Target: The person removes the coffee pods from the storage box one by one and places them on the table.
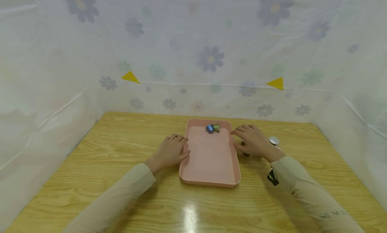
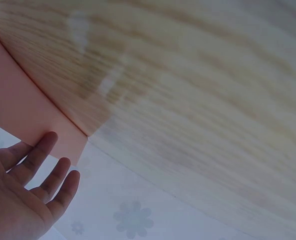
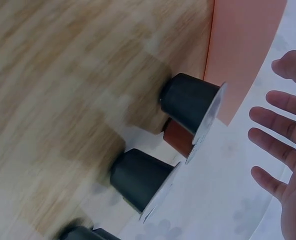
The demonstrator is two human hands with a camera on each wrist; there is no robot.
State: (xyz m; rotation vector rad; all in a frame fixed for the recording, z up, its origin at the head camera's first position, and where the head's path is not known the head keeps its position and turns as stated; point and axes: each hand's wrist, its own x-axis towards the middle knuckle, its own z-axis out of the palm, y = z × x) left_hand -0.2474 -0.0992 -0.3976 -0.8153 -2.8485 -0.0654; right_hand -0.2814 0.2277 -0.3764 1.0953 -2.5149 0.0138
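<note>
A pink rectangular tray (image 1: 211,159) lies between my two hands. Near its far end, a blue coffee capsule (image 1: 209,128) and a green coffee capsule (image 1: 216,127) lie side by side. My left hand (image 1: 170,150) is at the tray's left side, thumb over the rim; in the left wrist view a fingertip is right at the outer wall. On the opposite side, my right hand (image 1: 254,140) has its fingertips close to the right rim, fingers loosely spread and nothing in them. Black capsules (image 3: 190,102) stand below it in the right wrist view, partly hidden by hand and sleeve from above.
A reddish-brown capsule (image 3: 177,139) shows behind the black ones. Right of the right wrist sits a capsule with a silvery lid (image 1: 273,141); a dark capsule (image 1: 273,178) is beside the right sleeve. White flowered sheeting (image 1: 181,58) encloses the wooden table (image 1: 133,129).
</note>
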